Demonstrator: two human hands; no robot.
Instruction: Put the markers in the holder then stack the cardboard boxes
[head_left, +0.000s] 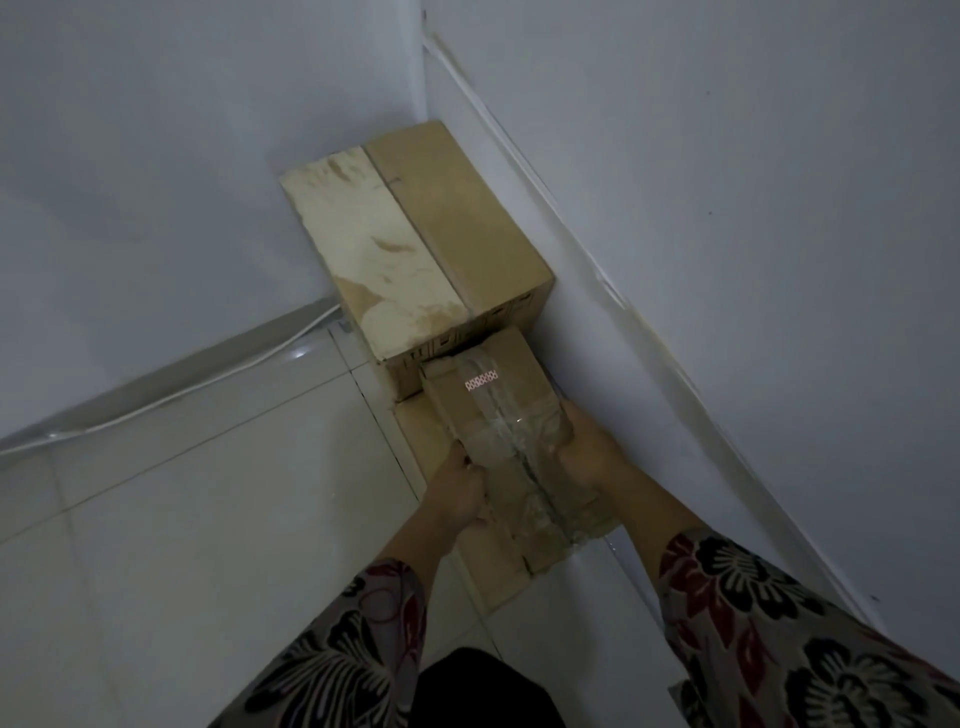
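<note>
A small cardboard box (498, 410) wrapped in clear tape, with a small patterned sticker on top, is held between both my hands. My left hand (460, 488) grips its left edge and my right hand (587, 447) grips its right edge. Under it shows the top of another cardboard box (431, 441) that lies low on the floor. A large cardboard box (415, 244), its left flap pale and stained, stands in the room's corner just beyond. No markers or holder are in view.
White walls (727, 208) meet at the corner behind the boxes. A white cable (171, 400) runs along the foot of the left wall. Glossy white floor tiles (208, 519) spread to the left. My patterned sleeves and dark lap fill the bottom.
</note>
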